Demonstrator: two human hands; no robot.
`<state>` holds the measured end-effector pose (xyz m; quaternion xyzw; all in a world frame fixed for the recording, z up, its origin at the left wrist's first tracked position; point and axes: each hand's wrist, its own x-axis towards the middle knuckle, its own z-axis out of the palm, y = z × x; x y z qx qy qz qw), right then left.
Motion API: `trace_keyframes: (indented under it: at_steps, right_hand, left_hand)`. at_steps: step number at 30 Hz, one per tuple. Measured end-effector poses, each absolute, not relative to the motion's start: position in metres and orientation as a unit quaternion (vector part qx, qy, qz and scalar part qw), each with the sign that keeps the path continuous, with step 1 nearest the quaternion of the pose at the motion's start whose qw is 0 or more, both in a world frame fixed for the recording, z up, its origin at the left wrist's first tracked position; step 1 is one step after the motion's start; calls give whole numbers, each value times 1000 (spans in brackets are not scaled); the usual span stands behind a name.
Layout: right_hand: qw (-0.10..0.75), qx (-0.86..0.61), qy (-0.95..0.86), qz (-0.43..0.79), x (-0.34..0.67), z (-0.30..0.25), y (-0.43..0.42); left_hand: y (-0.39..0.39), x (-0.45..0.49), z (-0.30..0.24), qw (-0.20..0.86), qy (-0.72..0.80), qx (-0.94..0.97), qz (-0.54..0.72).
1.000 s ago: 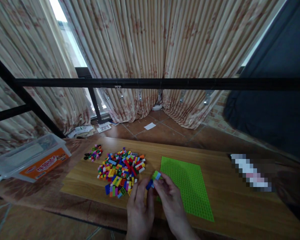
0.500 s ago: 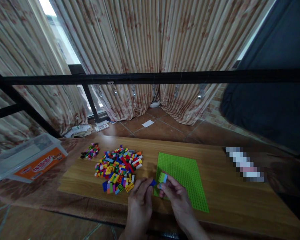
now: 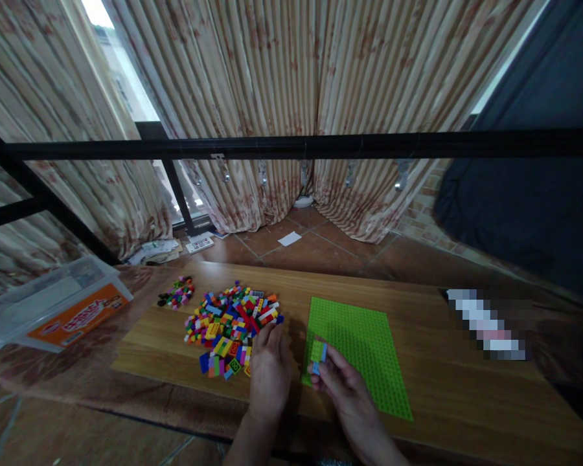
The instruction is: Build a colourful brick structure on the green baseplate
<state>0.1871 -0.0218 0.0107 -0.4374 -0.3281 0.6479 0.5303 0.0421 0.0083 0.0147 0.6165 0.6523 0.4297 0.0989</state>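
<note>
My right hand (image 3: 347, 388) pinches a small block of joined bricks (image 3: 317, 356), lime green with light blue on its side and lower end. It is held above the near left part of a green studded baseplate (image 3: 359, 343). My left hand (image 3: 271, 366) is at the right edge of a heap of mixed toy bricks (image 3: 228, 317), back of the hand up and fingers bent. A dark blue brick (image 3: 280, 319) shows at its fingertips. The fingers partly hide it and cover some of the heap.
A smaller pile of tiny pieces (image 3: 177, 292) lies at the wooden tabletop's (image 3: 437, 375) far left. A clear plastic box (image 3: 85, 285) with an orange label stands left of it. A blurred-out item (image 3: 488, 323) lies on the right. A black rail (image 3: 291, 147) with hooks crosses behind.
My left hand has moved away from my right hand, forward and left to the heap's edge, with the dark blue brick. My right hand still holds the joined bricks, slightly turned.
</note>
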Motion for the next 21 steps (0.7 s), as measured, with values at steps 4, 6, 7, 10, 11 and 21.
trace_keyframes:
  at_steps: [4, 6, 7, 10, 11, 21]
  right_hand:
    - [511, -482, -422, 573, 191, 12, -26]
    - [505, -486, -453, 551, 192, 16, -30]
    - [502, -485, -468, 542, 192, 18, -33]
    - [476, -483, -510, 529, 194, 23, -39]
    - [470, -486, -516, 527, 194, 24, -41]
    - [470, -467, -408, 628, 197, 21, -48]
  left_hand:
    - [-10, 57, 37, 245, 631, 591, 438]
    - [-19, 66, 46, 325, 609, 583, 429]
    - [-22, 70, 50, 344, 602, 586, 420]
    - [-26, 76, 55, 353, 589, 603, 406]
    - [-26, 77, 55, 353, 584, 606, 408]
    - [-32, 82, 43, 477, 539, 544, 431]
